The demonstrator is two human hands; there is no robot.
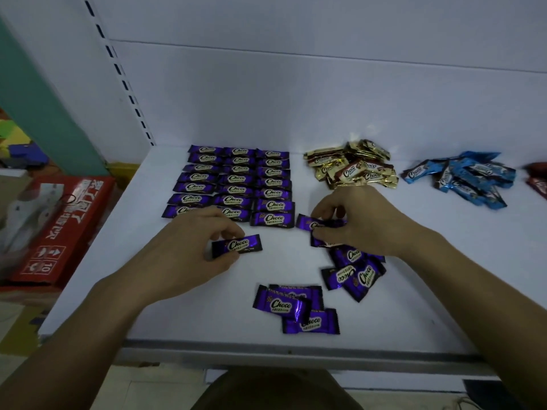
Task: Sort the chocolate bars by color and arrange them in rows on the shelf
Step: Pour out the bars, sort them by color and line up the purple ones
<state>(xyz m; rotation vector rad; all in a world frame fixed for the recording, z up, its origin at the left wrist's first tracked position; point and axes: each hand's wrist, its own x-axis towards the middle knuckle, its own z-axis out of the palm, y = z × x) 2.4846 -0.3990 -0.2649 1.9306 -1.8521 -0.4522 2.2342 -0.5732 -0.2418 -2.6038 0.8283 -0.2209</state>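
Purple Choco bars lie in neat rows [236,182] at the back left of the white shelf [177,306]. My left hand [192,244] pinches one purple bar [241,245] just in front of those rows. To the right, my right hand [352,220] grips another purple bar [307,221] at the top of a loose purple heap [355,270]. A few more loose purple bars [293,309] lie near the front edge. A gold pile [352,167] and a blue pile [461,179] sit further back on the right.
A dark red bar [538,179] shows at the far right edge. Left of the shelf, a red cardboard box [59,229] stands on the floor. The slotted upright [124,78] and white back panel [325,93] close off the rear.
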